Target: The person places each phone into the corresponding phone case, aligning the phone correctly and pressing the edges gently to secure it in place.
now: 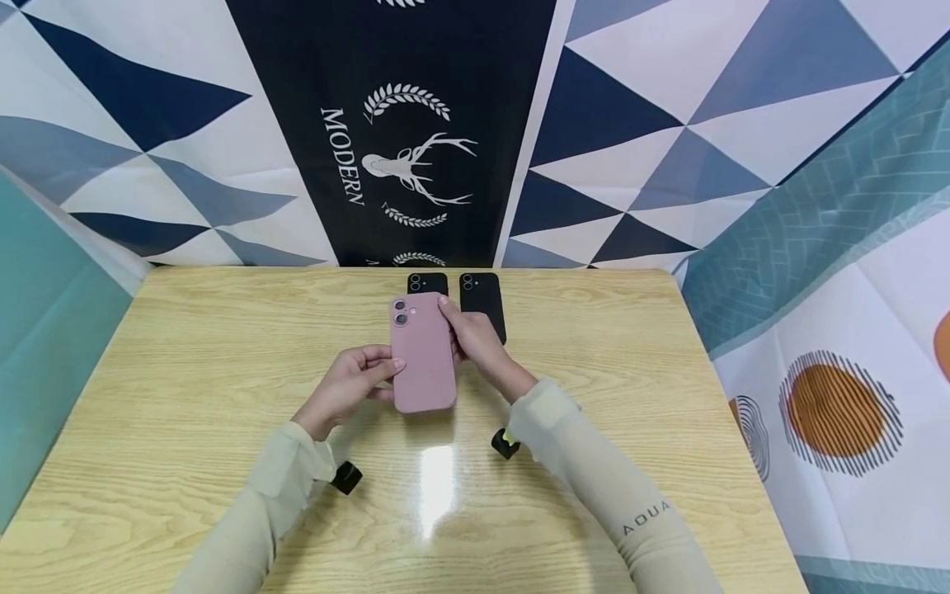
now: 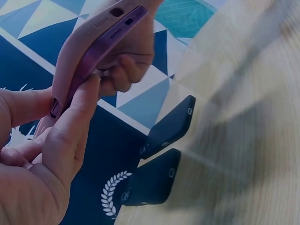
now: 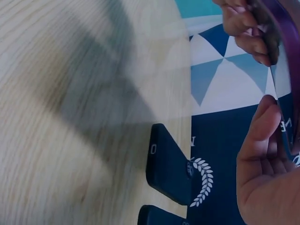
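A pink phone case (image 1: pixel 425 363) is held up over the table, its back with the camera cutouts facing the head camera. In the left wrist view a purple phone (image 2: pixel 101 49) sits against the case, with a gap between the two at the bottom end. My left hand (image 1: pixel 349 381) pinches them at the left side, thumb on the case's back and fingers behind. My right hand (image 1: pixel 478 340) grips the upper right side, thumb near the top corner. The phone's screen side is hidden in the head view and partly visible in the right wrist view.
Two black phone-shaped objects with camera cutouts, one on the left (image 1: pixel 427 283) and one on the right (image 1: pixel 482 301), lie near the far edge of the wooden table (image 1: pixel 609 371). Patterned cloth (image 1: pixel 631 148) hangs behind. A small black wrist device (image 1: pixel 505 444) shows below the right sleeve.
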### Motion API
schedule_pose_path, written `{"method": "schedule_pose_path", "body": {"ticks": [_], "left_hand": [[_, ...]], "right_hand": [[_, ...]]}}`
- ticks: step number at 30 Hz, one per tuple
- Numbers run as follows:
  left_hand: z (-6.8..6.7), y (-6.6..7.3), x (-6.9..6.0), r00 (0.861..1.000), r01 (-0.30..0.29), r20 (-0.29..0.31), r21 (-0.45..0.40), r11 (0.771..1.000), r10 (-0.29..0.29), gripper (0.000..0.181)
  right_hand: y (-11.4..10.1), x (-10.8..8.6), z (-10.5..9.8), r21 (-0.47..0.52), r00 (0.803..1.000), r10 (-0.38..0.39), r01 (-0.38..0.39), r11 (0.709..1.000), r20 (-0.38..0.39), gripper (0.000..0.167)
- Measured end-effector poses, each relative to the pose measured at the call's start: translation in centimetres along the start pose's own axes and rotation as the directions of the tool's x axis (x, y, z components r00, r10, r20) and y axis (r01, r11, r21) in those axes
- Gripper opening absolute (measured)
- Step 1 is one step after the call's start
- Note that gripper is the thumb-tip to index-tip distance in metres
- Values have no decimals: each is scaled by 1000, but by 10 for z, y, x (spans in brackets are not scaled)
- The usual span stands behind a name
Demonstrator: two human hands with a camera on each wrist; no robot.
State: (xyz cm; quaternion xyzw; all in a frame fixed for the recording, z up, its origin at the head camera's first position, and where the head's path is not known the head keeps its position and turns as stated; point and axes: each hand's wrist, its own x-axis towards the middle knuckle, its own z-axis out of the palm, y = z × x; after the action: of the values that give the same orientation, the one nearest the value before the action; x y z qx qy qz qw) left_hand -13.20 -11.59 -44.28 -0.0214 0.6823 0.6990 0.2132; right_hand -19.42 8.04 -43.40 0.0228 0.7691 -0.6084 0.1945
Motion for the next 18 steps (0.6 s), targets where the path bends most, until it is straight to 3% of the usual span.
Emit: {"method": "schedule_pose_path", "body": {"ticks": [4,9,13,18], "left_hand": [[-5,4,0,999,-7,-49,-13,1000,6,38],[-8,6,0,996,-16,-86,-48,999,12,40],[-8,6,0,996,-19,-83,-82,996,12,41],[-7,8,-1,997,-17,-82,-94,995,9,41]], "right_hand": [[2,-1,3,-13,997,13,-12,1000,75,54],[4,-3,5,-15,987,-55,58,998,148,50],[6,-2,7,-17,980,-129,133,991,151,48],[6,-3,8,-47,977,-149,157,986,152,47]]}}
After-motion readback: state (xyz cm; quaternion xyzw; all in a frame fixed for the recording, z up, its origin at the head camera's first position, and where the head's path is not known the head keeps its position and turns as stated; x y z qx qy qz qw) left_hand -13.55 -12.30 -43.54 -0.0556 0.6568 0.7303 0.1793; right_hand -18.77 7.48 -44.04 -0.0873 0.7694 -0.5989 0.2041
